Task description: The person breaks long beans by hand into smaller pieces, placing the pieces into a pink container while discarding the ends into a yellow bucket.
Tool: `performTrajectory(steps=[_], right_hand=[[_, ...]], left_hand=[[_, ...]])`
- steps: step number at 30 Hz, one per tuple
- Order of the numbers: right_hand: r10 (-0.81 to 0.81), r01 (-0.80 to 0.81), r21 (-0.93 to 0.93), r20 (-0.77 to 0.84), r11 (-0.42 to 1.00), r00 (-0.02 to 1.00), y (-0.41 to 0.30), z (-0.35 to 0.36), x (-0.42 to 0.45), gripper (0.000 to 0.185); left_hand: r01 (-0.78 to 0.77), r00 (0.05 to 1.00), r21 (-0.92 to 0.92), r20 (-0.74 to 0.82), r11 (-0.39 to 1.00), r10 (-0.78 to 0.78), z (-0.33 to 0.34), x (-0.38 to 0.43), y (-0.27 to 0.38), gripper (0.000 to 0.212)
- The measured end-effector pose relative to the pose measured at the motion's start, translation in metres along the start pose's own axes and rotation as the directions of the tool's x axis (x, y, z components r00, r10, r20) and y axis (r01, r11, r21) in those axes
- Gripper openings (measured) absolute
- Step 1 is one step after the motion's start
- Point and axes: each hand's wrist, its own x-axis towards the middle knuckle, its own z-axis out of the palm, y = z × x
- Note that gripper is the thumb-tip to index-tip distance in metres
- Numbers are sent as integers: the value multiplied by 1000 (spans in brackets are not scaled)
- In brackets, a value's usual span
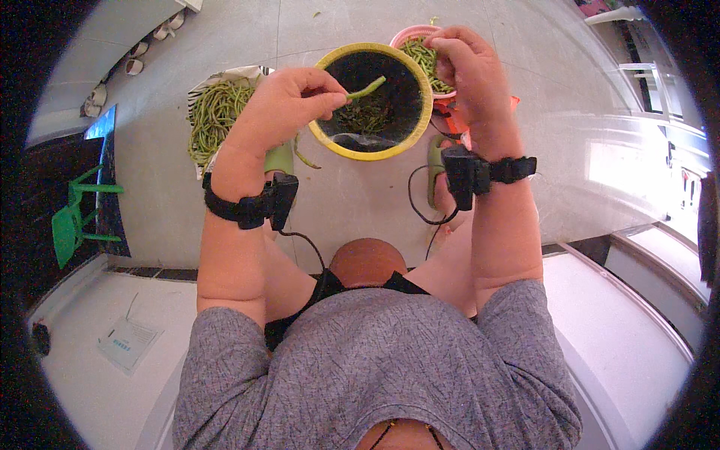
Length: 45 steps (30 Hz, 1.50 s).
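My left hand (298, 104) pinches a long green bean (367, 89) between thumb and fingers, its cut-looking end over a yellow-rimmed bin (424, 121). Dark liner and green-brown scraps (365, 115) lie inside the bin. A thin bean length (304, 157) hangs below my left hand. My right hand (467, 67) is raised over a pink plastic basket (402, 35) of short bean pieces (419, 56), fingers bent together; whether they hold a piece is hidden. Whole long beans (219, 115) are heaped on a striped bag (250, 71) at the left.
Beside the basket lies an orange-red bag (457, 115). My feet in green slippers (434, 169) flank the bin on the tiled floor (360, 197). A round reddish-brown seat (368, 261) is beneath me. A green plastic stool (67, 230) stands far left. Cables hang from both wrist devices.
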Motion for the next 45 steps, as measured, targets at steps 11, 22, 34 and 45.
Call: performTrajectory(steps=[11,22,34,45], right_hand=[[-138,307,-351,432,884,891,31,40,-16,14],[-192,385,-390,450,837,872,18,25,-15,15],[-232,374,-556,311,742,922,22,22,-16,21],[29,-51,212,105,976,994,34,0,7,10]], left_hand=[[-73,996,46,53,996,70,12,1,5,18],[-19,992,111,-124,994,33,-7,6,-9,18],[-35,990,56,-131,998,42,-4,6,-10,15],[-61,987,-14,-147,998,59,4,7,1,14]])
